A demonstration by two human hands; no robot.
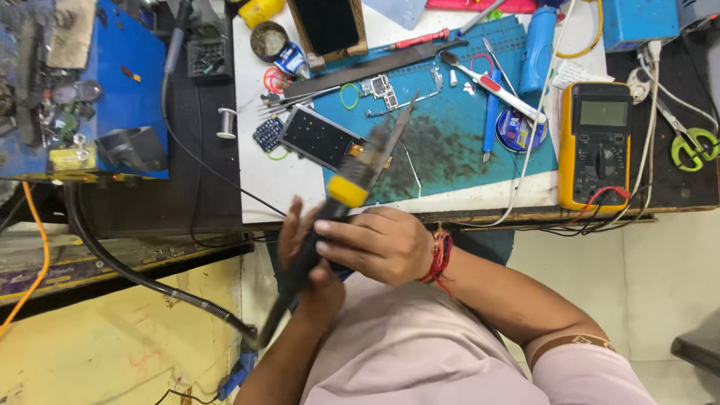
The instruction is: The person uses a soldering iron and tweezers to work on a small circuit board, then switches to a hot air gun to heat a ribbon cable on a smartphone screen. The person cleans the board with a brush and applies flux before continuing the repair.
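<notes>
Both my hands hold a soldering iron [346, 189] with a black handle, a yellow collar and a long metal tip that points up and right over the table. My right hand [379, 244], with red thread at the wrist, wraps the handle from the right. My left hand [298, 241] grips the handle from behind, partly hidden by it. The iron's black cable [150, 281] runs down and left off the table. Beneath the blurred tip lie a black phone panel [321, 138] and a teal work mat [457, 127].
A yellow multimeter [596, 142] lies at the right with red and black leads. On the mat are a small circuit board [385, 90], tweezers, a red-and-white tool [491, 84] and a blue bottle [537, 46]. Green-handled scissors [694, 146] lie far right, a blue case [112, 82] far left.
</notes>
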